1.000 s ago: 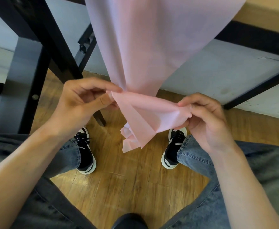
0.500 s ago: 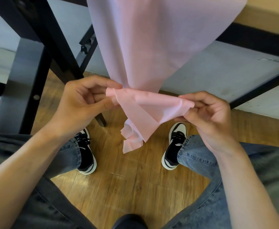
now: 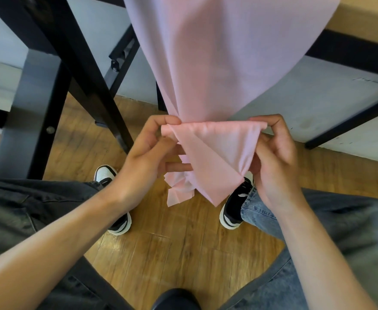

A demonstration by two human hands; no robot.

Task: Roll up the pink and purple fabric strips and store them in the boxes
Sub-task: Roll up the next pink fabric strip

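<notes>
Fingers of the left hand (image 3: 147, 153) and right hand (image 3: 273, 157) pinch opposite ends of the pink fabric strip's (image 3: 214, 153) folded bottom, stretching it flat, likely for rolling.

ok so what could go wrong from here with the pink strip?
1. The folded end of the pink strip looks crooked and loose between the left hand and right hand, so the roll may start uneven.
2. A loose tail dangles below the fold and could get caught in the roll.
3. No box is in view for storing it.
</notes>
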